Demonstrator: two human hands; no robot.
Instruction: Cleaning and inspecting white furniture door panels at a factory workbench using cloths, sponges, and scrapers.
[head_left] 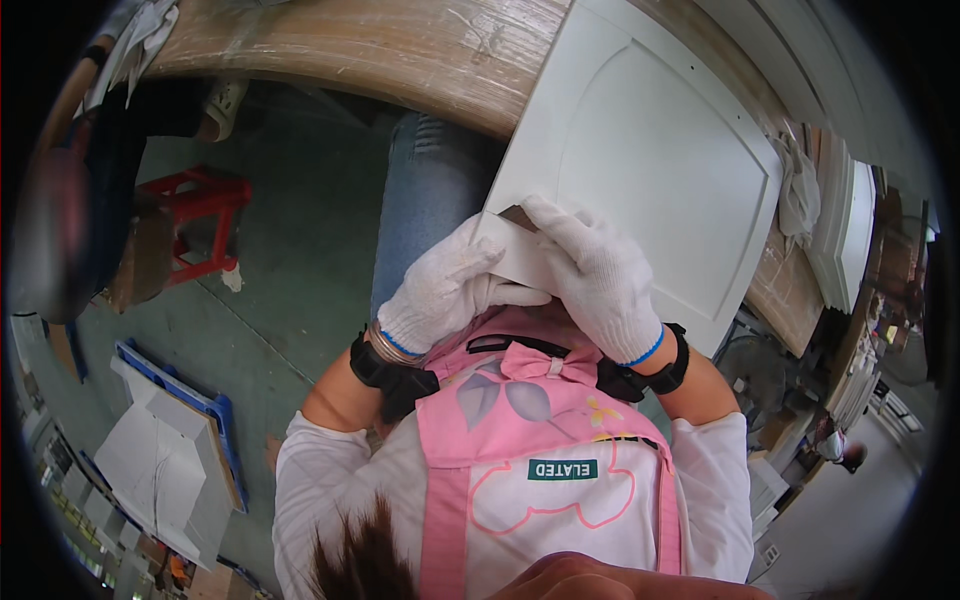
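Note:
In white knit gloves, my left hand and my right hand meet over my lap at the near left corner of a white cabinet door panel. Between them is a small folded sheet that looks like sandpaper, white on one face with a brown patch at its upper edge. My left fingers grip its left side. The right thumb and fingers close on its right side, partly hiding it. The panel has an arched recessed field and lies tilted from the table toward my lap.
The panel rests on a plastic-wrapped table. Stacked white panels stand at the right, near a fan. A red stool and a blue-framed stack of white boards are on the left floor. Another person's arm shows at upper left.

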